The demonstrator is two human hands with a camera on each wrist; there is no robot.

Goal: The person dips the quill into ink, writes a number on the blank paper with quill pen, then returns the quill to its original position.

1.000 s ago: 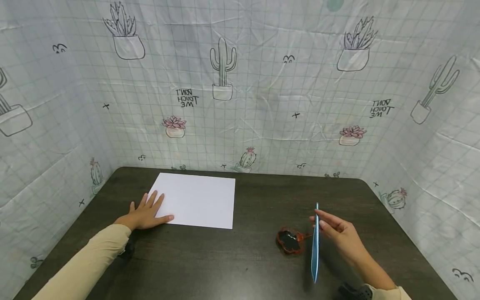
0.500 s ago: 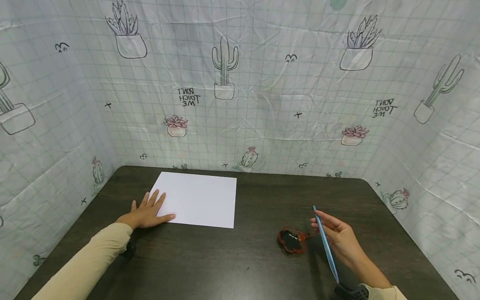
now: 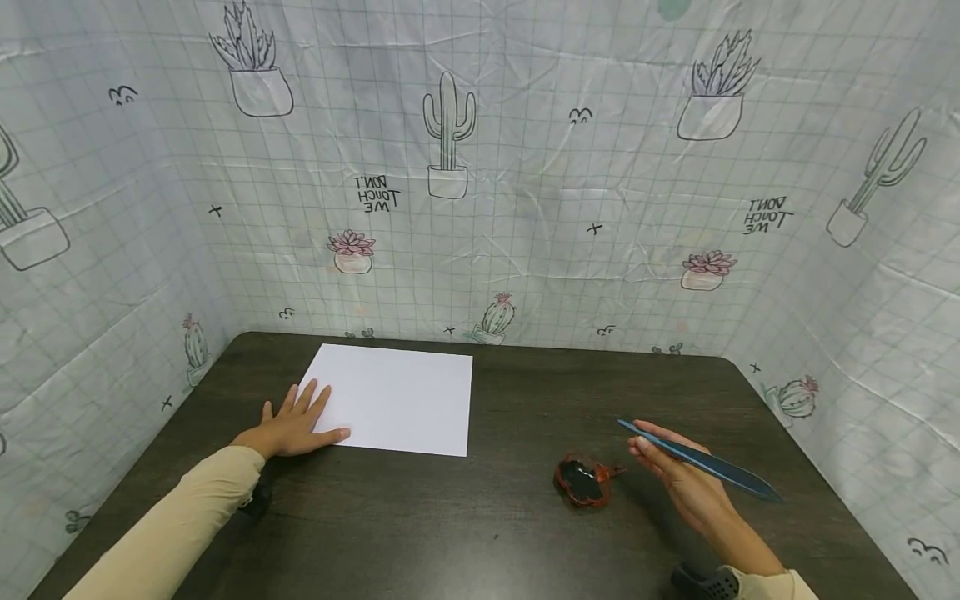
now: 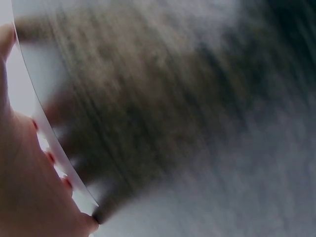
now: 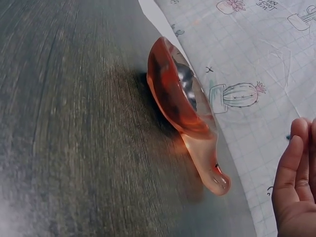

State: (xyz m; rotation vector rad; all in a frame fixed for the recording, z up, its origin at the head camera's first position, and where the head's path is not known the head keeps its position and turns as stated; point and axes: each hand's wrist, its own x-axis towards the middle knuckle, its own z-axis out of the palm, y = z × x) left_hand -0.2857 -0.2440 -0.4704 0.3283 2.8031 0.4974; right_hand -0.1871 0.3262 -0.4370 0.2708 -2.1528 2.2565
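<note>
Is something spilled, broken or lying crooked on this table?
Nothing stands out. The paper lies flat under the left hand, the small orange dish holds its dark contents, and the right hand holds a blue pen.

The backdrop sheet (image 3: 525, 192) around my table carries "DON'T TOUCH ME", printed mirrored. One stands at eleven o'clock, another at two o'clock.

I count one sheet of white paper (image 3: 395, 399), one small orange dish (image 3: 581, 482) with dark liquid in it, and one blue brush (image 3: 701, 462). My two hands are in view: my left hand (image 3: 288, 429) and my right hand (image 3: 678, 475).
</note>
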